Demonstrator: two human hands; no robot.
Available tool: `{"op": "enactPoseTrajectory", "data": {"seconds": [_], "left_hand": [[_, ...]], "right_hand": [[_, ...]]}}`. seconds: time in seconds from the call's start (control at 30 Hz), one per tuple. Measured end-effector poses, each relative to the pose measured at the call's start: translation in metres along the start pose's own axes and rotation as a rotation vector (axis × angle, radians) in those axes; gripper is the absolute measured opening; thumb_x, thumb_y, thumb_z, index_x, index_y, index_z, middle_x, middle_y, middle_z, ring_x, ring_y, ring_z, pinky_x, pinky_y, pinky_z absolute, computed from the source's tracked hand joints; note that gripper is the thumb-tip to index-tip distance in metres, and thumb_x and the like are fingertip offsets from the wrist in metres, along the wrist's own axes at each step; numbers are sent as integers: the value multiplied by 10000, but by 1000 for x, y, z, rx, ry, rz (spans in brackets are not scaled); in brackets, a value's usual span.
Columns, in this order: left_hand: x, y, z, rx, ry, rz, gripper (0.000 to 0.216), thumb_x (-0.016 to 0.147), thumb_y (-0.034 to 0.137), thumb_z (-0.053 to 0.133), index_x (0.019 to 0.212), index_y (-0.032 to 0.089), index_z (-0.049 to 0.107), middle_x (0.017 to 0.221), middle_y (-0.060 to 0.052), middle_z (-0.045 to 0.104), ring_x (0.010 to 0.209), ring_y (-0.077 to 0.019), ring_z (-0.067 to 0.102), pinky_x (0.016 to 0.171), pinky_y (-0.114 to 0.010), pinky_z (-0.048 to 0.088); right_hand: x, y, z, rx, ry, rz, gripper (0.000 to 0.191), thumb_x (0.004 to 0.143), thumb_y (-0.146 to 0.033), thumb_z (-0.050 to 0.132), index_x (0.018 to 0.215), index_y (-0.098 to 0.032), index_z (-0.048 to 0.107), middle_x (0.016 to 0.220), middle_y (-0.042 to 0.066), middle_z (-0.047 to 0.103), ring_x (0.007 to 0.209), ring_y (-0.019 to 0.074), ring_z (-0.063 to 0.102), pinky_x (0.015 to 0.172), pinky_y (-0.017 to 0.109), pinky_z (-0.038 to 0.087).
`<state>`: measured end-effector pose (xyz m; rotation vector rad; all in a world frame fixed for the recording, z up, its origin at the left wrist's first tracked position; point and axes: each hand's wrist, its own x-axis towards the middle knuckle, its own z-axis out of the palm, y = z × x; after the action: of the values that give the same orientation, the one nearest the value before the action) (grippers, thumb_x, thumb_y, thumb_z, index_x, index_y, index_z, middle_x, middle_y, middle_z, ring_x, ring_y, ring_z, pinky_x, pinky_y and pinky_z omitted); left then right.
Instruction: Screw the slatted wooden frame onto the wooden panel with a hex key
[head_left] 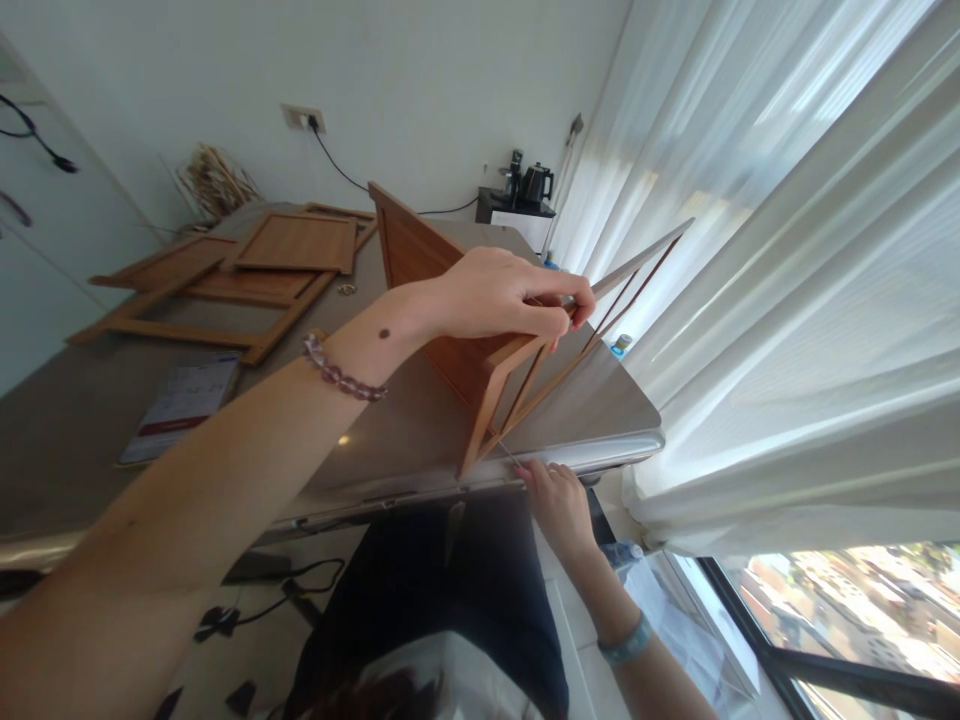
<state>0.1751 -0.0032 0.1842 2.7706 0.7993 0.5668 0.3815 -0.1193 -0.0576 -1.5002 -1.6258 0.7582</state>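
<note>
An angled wooden assembly (431, 250), with a solid panel and an open slatted frame (564, 378), stands tilted on the table near its front edge. Over its top edge, the fingers of my left hand (502, 295) are curled and grip the wood. Lower down, my right hand (559, 505) pinches a thin metal rod-like tool (510, 455). The rod's far end meets the assembly's lower corner joint; its exact kind and tip are too small to make out.
More wooden panels and frames (296, 242) lie at the table's (360, 440) back left, with a printed sheet (180, 405) before them. A small ring-shaped pile (346, 290) sits near the panels. White curtains (787, 330) hang along the right side. A kettle (537, 185) stands beyond the table.
</note>
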Motion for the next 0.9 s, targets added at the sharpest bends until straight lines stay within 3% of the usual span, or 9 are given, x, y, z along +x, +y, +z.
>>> {"op": "enactPoseTrajectory", "data": {"seconds": [0.23, 0.37, 0.5, 0.6, 0.7, 0.8, 0.9], "left_hand": [[-3, 4, 1, 19, 42, -3, 310, 830, 339, 382, 990, 318, 646, 807, 93, 696, 730, -136, 576, 720, -293, 331], [-3, 5, 0, 15, 36, -14, 312, 842, 342, 388, 1018, 315, 644, 813, 77, 693, 781, -156, 591, 757, -304, 339], [-1, 2, 1, 4, 25, -19, 299, 847, 323, 399, 1015, 320, 647, 821, 82, 697, 793, -158, 596, 766, -311, 336], [0, 0, 2, -1, 18, -16, 292, 837, 328, 400, 995, 317, 646, 826, 89, 704, 745, -143, 582, 740, -305, 331], [0, 0, 1, -1, 0, -23, 283, 820, 339, 409, 980, 319, 642, 819, 96, 703, 695, -132, 560, 716, -301, 328], [0, 1, -1, 1, -14, -31, 260, 808, 341, 424, 961, 324, 633, 816, 104, 698, 684, -129, 552, 710, -298, 326], [-1, 2, -2, -7, -19, -20, 248, 811, 343, 423, 957, 320, 621, 858, 106, 713, 719, -133, 570, 716, -296, 325]], "right_hand": [[-5, -17, 13, 180, -122, 105, 509, 934, -593, 469, 573, -239, 525, 527, 11, 468, 516, 146, 373, 580, 312, 275], [-9, -30, 21, 437, -229, 219, 591, 962, -666, 317, 547, -257, 420, 432, -35, 300, 436, 128, 274, 485, 297, 248], [-9, -33, 18, 663, -285, 282, 497, 958, -611, 393, 609, -265, 328, 458, -101, 104, 429, 109, 106, 438, 261, 216], [-8, -30, 16, 714, -273, 285, 473, 956, -525, 461, 611, -249, 289, 485, -114, 44, 453, 98, 29, 447, 238, 194], [-5, -25, 22, 663, -278, 283, 516, 954, -626, 391, 603, -250, 366, 420, -113, 114, 396, 90, 104, 433, 243, 199], [0, -19, 26, 528, -243, 255, 633, 900, -778, 297, 646, -235, 502, 382, -70, 322, 362, 102, 268, 425, 262, 220], [2, -14, 21, 353, -157, 167, 623, 908, -761, 320, 695, -228, 562, 431, -22, 452, 424, 134, 397, 485, 280, 283]]}}
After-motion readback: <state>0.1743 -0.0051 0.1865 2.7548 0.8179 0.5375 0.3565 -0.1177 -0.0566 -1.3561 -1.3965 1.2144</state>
